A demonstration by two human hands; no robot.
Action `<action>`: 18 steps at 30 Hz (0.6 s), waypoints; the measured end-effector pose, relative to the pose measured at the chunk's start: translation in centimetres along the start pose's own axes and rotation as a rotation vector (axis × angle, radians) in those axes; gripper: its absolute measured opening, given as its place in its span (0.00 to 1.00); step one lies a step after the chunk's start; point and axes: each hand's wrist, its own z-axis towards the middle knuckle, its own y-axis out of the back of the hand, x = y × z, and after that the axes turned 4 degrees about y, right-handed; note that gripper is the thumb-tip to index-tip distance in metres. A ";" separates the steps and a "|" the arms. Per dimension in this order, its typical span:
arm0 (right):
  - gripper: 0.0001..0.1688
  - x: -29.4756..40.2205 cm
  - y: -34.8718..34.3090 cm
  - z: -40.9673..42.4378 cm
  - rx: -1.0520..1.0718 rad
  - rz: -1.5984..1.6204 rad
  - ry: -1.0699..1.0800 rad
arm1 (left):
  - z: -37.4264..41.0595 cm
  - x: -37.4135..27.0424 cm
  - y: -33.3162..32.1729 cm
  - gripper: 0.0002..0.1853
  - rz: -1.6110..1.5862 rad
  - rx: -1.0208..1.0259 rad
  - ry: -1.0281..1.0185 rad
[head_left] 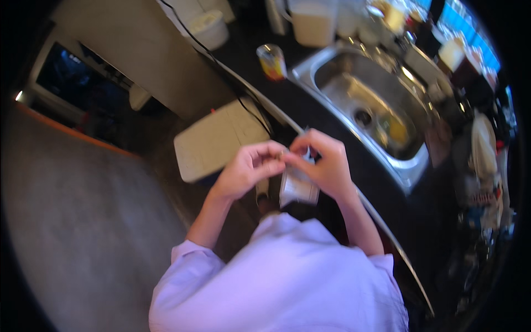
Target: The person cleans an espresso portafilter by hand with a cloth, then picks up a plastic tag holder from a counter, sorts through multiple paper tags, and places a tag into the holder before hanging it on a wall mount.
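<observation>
Both of my hands meet in front of my body, beside the counter's edge. My left hand [249,167] pinches a small object whose kind I cannot tell. Against the same spot press the thumb and fingers of my right hand [322,159]. A whitish, semi-clear plastic packet [299,187] hangs below my right hand, its top hidden by the fingers. The nearest thing beyond the hands on the counter is a cup with a yellow and red print [272,63].
A steel sink [361,101] with a yellow item [397,129] inside is set in the black counter [286,99]. A measuring jug [313,25] and a white tub [209,31] stand at the back. A white-lidded box [220,139] is on the floor, left of the counter; a black cable crosses above it.
</observation>
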 end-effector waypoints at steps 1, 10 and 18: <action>0.11 -1.3 -1.5 1.4 0.009 0.008 -0.010 | 0.7 -1.0 2.6 0.09 0.031 0.019 -0.001; 0.06 -17.6 -19.4 15.1 0.051 -0.027 -0.101 | 5.5 -18.9 29.1 0.06 1.009 -0.268 -0.331; 0.09 -28.9 -21.3 18.3 -0.110 -0.654 -0.054 | 16.6 -39.9 44.6 0.07 1.328 -0.382 -0.432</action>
